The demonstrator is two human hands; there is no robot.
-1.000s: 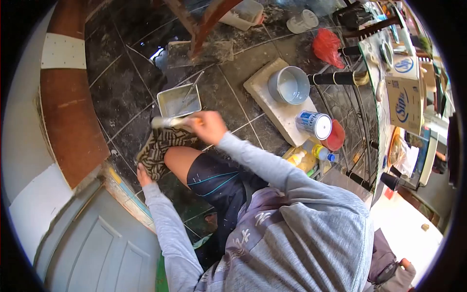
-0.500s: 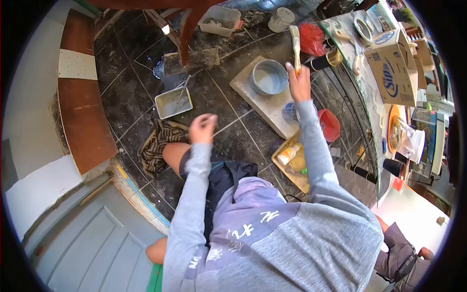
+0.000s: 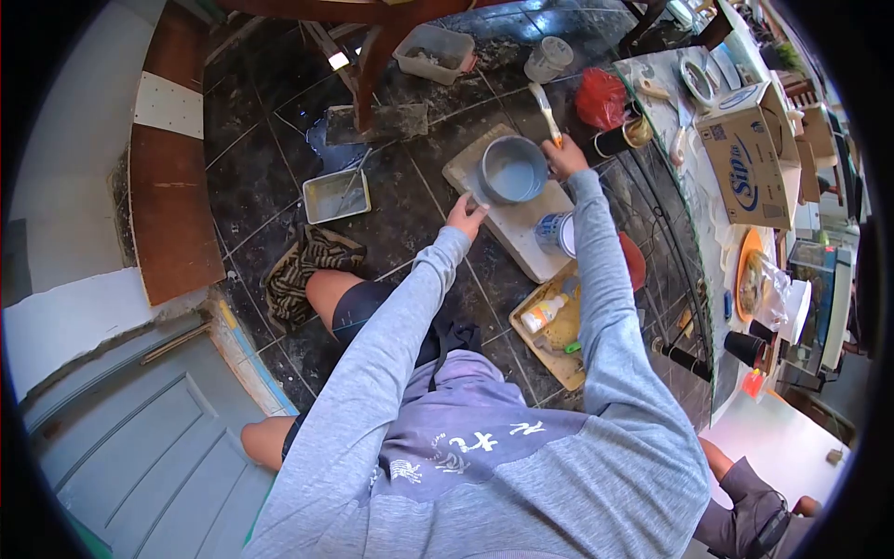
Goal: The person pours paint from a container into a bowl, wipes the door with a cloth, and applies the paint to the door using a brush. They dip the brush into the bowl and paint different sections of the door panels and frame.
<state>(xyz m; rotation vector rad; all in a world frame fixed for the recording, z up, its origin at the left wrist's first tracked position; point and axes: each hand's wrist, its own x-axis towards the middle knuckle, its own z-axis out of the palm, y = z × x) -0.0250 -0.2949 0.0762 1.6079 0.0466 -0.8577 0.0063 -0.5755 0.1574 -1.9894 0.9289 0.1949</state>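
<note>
- Both hands are now at the pot. About 1 second ago they were off to its left: the left hand at the cloth, the right hand holding the brush above it.
- Half a second ago only the right hand had come over beside the pot; the left has joined it since — so the work seems centred on the pot now, not on the cloth.
- Right hand: closed on the brush handle, at the pot's right side, bristles pointing away from the person. Whether any fingers also grip the rim, I cannot tell.
- Left hand: thumb and fingers slightly apart, nothing seen in it, just below and left of the pot. Contact with the pot is unclear.
- The pot sits over the pale slab, greyish liquid inside; I cannot tell whether it rests there or is slightly raised.
- Near the pot, on its near side, the paint can stands on that same slab, partly behind the right sleeve.
- Well left of the pot: the white tray with 1 thin tool leaning in it, and the cloth by the knee.
- Beyond the right hand from the pot: the red bag.
</note>
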